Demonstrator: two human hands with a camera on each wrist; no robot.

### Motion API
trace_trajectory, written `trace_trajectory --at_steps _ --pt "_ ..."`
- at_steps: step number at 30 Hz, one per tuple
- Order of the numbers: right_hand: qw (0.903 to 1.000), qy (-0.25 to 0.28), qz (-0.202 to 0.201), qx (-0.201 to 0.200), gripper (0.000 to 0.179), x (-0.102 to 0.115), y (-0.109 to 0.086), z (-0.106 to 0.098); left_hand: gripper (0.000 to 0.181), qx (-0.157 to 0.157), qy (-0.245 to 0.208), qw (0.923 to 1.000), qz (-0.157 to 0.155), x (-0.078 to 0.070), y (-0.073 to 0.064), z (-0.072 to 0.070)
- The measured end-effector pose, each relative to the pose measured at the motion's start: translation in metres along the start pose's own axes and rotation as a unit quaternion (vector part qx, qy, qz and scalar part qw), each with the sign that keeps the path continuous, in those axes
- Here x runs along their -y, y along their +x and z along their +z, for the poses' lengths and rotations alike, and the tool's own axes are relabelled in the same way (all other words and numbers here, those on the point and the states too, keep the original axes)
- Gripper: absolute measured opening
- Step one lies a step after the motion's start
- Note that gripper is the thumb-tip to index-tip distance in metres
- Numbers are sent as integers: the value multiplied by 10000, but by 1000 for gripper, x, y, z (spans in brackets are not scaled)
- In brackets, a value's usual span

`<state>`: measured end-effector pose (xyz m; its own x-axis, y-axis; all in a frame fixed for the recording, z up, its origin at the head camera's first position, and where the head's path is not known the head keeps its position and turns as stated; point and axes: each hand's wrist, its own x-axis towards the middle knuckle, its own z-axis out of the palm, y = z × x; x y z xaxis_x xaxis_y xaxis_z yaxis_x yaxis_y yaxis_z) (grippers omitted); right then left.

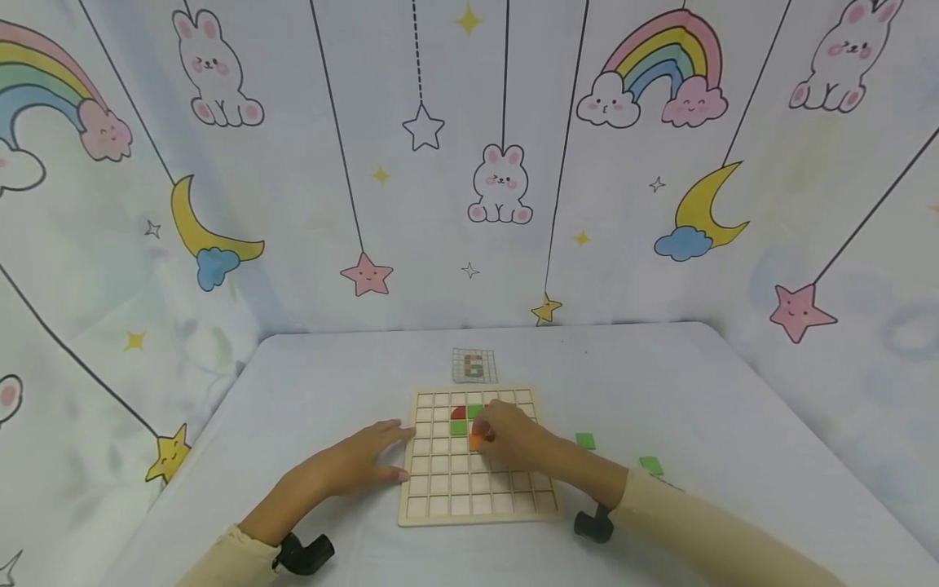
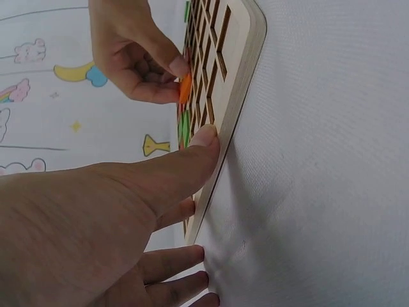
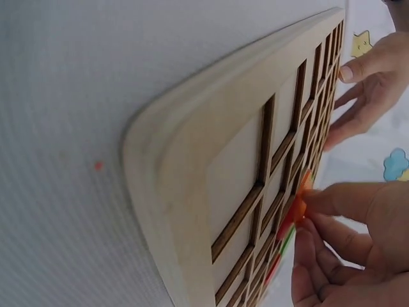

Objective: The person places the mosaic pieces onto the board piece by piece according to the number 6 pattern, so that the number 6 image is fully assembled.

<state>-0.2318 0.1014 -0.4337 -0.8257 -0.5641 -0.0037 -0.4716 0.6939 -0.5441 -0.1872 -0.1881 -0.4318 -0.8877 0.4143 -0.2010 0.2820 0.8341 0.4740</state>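
Observation:
A wooden grid board [image 1: 438, 506] lies flat on the white table. My right hand [image 1: 517, 438] is over its middle and pinches an orange tile [image 3: 301, 203] between thumb and fingers, right at the grid cells. In the board's upper part sit a red tile with a rounded corner [image 1: 458, 413], a green tile [image 1: 474, 411] beside it and another green tile [image 1: 458, 428] below the red one. More red shows beside the fingers, partly hidden by my right hand. At the board's left edge, my left hand [image 1: 364, 461] rests with fingers spread, its thumb [image 2: 204, 137] touching the rim.
Behind the board lies a small card [image 1: 462, 371] with a coloured grid pattern. Two loose green tiles, one nearer [image 1: 584, 441] and one farther right [image 1: 650, 465], lie on the table beside my right forearm. A patterned cloth [image 1: 469, 277] hangs behind the table.

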Motion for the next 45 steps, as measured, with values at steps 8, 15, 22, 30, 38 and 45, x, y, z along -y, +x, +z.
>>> trace_trajectory --at_steps 8,15,22,30,38,45 --pt "9999 -83 91 -7 8 2 1 -1 74 3 3 10000 27 -2 0 -2" --pt "9999 37 99 -2 9 -1 0 0 74 15 -7 10000 44 -2 -1 -2" --pt "9995 160 87 -251 15 -18 -2 -6 74 25 -36 10000 25 -2 0 -2" --pt "9955 450 319 -767 19 -45 -19 -42 75 14 -18 9999 109 2 1 1" --pt "9889 585 1010 -917 28 -81 -45 -75 74 1 16 10000 37 0 1 1" --pt "9848 731 1466 -576 35 -99 -78 -78 73 3 -8 10000 53 0 1 0"
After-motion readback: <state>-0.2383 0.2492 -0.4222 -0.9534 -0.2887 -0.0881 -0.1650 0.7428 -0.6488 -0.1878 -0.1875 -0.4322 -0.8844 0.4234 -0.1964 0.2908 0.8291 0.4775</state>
